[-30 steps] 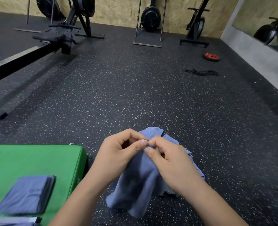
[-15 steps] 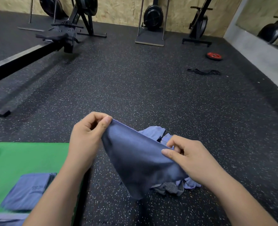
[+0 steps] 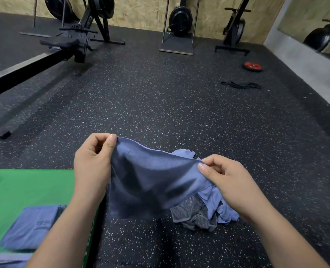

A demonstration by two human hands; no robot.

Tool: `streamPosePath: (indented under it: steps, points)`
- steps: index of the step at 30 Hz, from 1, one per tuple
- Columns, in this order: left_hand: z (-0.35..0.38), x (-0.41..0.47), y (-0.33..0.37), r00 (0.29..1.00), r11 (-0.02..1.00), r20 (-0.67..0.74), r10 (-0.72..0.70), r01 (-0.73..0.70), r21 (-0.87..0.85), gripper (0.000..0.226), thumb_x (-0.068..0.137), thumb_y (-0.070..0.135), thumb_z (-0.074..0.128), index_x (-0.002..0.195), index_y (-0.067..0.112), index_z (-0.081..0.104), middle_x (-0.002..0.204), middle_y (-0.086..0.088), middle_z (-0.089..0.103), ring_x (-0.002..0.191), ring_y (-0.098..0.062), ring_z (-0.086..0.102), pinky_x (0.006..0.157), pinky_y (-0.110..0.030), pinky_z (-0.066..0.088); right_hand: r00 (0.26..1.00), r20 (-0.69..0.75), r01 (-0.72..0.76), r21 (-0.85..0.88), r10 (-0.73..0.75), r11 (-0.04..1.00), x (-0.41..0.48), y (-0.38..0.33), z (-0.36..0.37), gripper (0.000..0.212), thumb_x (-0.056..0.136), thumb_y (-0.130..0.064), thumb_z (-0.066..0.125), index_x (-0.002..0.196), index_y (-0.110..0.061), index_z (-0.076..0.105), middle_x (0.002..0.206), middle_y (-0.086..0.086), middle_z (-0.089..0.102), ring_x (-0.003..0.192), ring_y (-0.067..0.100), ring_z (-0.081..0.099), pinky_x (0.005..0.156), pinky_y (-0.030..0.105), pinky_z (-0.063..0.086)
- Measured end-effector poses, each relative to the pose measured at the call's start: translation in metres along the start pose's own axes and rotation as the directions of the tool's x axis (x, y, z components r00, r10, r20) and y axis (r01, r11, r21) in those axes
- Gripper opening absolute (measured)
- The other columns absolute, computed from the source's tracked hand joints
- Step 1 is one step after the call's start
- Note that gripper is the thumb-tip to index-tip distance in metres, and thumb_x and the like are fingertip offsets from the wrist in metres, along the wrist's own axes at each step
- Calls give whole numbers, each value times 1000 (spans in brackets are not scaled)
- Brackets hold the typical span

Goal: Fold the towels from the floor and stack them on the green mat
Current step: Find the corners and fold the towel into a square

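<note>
Now mid-task | left hand and right hand each pinch a top corner of one blue towel, held unfolded above the floor pile | folded stack on green mat | several towels left, by my estimate

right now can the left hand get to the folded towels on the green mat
Probably yes. The folded towels lie on the green mat right by the left forearm, with nothing between. But the left hand pinches a corner of the blue towel, so it would need to let go first.
</note>
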State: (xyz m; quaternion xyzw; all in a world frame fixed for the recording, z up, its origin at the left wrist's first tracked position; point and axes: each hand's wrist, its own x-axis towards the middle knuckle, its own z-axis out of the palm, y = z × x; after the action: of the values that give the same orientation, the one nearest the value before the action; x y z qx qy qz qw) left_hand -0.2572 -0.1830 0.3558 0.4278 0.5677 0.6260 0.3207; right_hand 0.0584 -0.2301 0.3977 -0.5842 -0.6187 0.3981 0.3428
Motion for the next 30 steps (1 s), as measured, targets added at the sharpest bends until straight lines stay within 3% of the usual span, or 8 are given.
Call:
streamPosePath:
  steps: [3, 7, 11, 13, 15, 20, 23, 30]
  points:
    - [11, -13, 7, 999, 1000, 52, 7, -8, 18, 15, 104, 32, 72, 94, 21, 74, 82, 6, 71, 77, -10, 57, 77, -39, 50, 996, -45, -62, 298, 79, 953, -8, -15, 17, 22, 92, -39, 78, 113, -32, 76, 79, 24, 65, 75, 26, 52, 76, 47, 43]
    - [30, -33, 19, 993, 992, 117, 26, -40, 119, 15, 103, 28, 73, 91, 20, 74, 85, -4, 75, 72, -7, 58, 71, -26, 50, 994, -56, -72, 353, 98, 933, -20, -35, 35, 14, 101, -20, 71, 105, -34, 72, 67, 10, 50, 66, 22, 40, 66, 39, 35]
    - [45, -49, 22, 973, 995, 232, 19, -40, 88, 11, 101, 27, 75, 91, 22, 73, 80, -1, 72, 72, -8, 57, 71, -33, 49, 991, -64, -98, 298, 122, 950, -15, -48, 46, 27, 99, -5, 60, 91, -24, 77, 70, 3, 58, 67, 16, 51, 67, 38, 48]
    - [50, -55, 24, 956, 997, 294, 23, -45, 66, 10, 99, 25, 77, 90, 22, 74, 78, 2, 73, 72, -9, 59, 70, -32, 50, 991, -42, -107, 283, 123, 953, -12, -54, 49, 32, 98, -1, 54, 93, -22, 78, 73, 1, 68, 69, 15, 62, 77, 44, 59]
    - [53, -57, 27, 934, 999, 356, 15, -25, 23, 8, 98, 23, 78, 91, 22, 77, 79, 0, 75, 72, -11, 62, 69, -31, 51, 996, -41, -67, 199, 77, 978, -10, -56, 50, 29, 97, -4, 59, 99, -26, 77, 83, -2, 77, 76, 18, 70, 84, 44, 59]
    - [51, -58, 29, 897, 1000, 441, -1, 14, -27, 6, 96, 18, 80, 94, 24, 80, 87, -6, 80, 80, -16, 70, 77, -39, 57, 996, -87, 10, 33, -7, 999, -7, -53, 53, 10, 98, -17, 72, 99, -27, 74, 85, -10, 80, 84, 6, 76, 88, 41, 61]
    - [50, -59, 32, 884, 999, 467, 6, 11, -33, 8, 96, 17, 79, 95, 25, 81, 91, -4, 81, 85, -14, 73, 80, -32, 58, 994, -100, 39, -6, -39, 999, -7, -53, 52, 7, 101, -20, 72, 96, -25, 72, 79, -8, 78, 74, 8, 75, 84, 44, 61]
    - [51, -63, 41, 889, 997, 458, 12, 24, -73, 4, 92, 22, 79, 93, 25, 81, 90, -5, 81, 84, -10, 71, 79, -26, 57, 987, -160, -23, -174, -5, 985, -11, -61, 45, 23, 98, -37, 73, 81, -24, 65, 68, -7, 73, 59, 12, 63, 63, 33, 51]
